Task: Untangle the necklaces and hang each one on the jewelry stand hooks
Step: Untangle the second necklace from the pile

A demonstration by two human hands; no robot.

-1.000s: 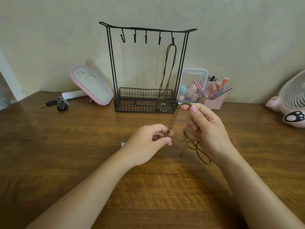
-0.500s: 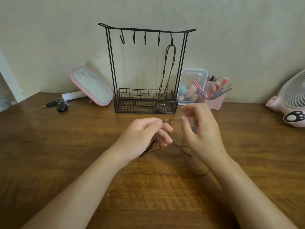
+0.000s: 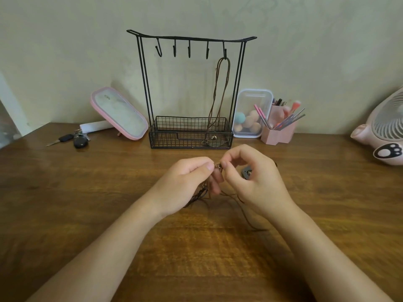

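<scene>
Black wire-metal stand (image 3: 190, 88), brown cord necklace (image 3: 220, 92), grained wood table (image 3: 87, 192)

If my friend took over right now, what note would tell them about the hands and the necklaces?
Left hand: pinches the top of the tangle.
Right hand: pinches the same spot from the other side; a pendant shows beside it.
Done: one necklace hangs on the rightmost hook of the stand.
Left: pull the tangle apart over the table, then hang each necklace. Four hooks are free.
</scene>
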